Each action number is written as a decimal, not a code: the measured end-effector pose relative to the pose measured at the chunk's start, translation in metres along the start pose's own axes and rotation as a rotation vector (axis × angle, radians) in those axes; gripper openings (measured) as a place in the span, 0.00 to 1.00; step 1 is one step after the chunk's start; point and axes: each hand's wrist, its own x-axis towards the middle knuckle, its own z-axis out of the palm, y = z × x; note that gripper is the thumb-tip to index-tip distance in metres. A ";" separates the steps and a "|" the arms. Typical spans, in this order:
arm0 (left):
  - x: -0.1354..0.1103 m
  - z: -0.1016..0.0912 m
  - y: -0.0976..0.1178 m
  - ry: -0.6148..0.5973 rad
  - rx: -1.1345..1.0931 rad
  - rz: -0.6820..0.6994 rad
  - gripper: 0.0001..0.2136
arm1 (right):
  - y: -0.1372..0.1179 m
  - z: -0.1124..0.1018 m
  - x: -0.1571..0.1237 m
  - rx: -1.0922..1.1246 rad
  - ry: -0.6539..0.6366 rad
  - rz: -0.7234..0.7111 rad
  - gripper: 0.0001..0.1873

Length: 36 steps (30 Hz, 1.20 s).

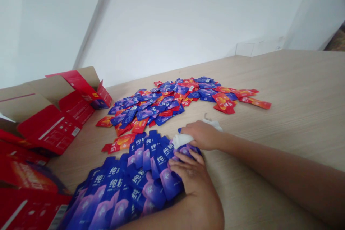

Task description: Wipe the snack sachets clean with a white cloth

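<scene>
My right hand [201, 134] is closed around a crumpled white cloth [183, 140], pressing it against the top of a purple-blue pouch. Just below it, my left hand [190, 170] lies with its fingers spread across the same pouch, holding nothing. That pouch is at the right end of overlapping rows of purple-blue pouches [145, 183] with white lettering, fanned out face up. Part of the pouch is hidden under my hands.
Behind the rows lies a loose heap of purple and red-orange pouches [164, 102]. Opened red cardboard boxes [54, 129] crowd the left side. A small white box [245, 49] stands by the wall at the back of the wooden table [296, 97].
</scene>
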 end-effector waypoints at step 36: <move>-0.001 -0.001 -0.002 0.027 -0.203 -0.048 0.22 | 0.004 -0.005 -0.003 0.015 0.091 0.008 0.16</move>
